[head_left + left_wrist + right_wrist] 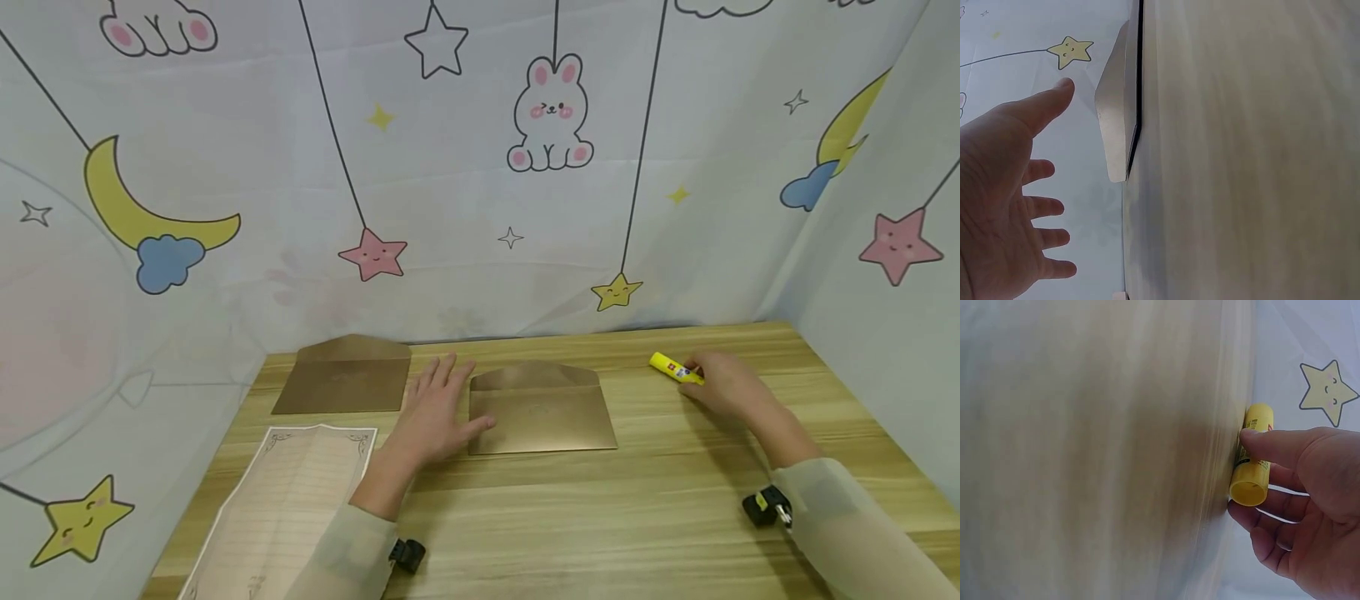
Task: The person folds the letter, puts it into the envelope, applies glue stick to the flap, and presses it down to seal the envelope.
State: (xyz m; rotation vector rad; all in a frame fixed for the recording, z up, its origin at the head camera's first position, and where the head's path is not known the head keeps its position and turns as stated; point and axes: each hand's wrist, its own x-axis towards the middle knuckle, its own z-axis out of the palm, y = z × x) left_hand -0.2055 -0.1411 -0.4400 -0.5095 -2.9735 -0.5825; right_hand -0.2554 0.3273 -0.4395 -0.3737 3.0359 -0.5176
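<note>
At the right of the table, my right hand (726,387) pinches a yellow glue stick (667,366). In the right wrist view, the thumb lies across the side of the glue stick (1250,490), with fingers behind it; its near end looks hollow. My left hand (431,427) is held with fingers spread between two brown envelopes and grips nothing. The nearer one is the right envelope (540,423), flap raised toward the back, with the left thumb over its left edge. Beyond the left fingertips lies the other envelope (341,388), also with its flap up.
A sheet of lined letter paper (296,492) with a decorated border lies at the front left, partly covered by the left sleeve (337,546). All this is on a wood-grain table (570,517). A printed cloth (465,192) hangs behind and at the sides.
</note>
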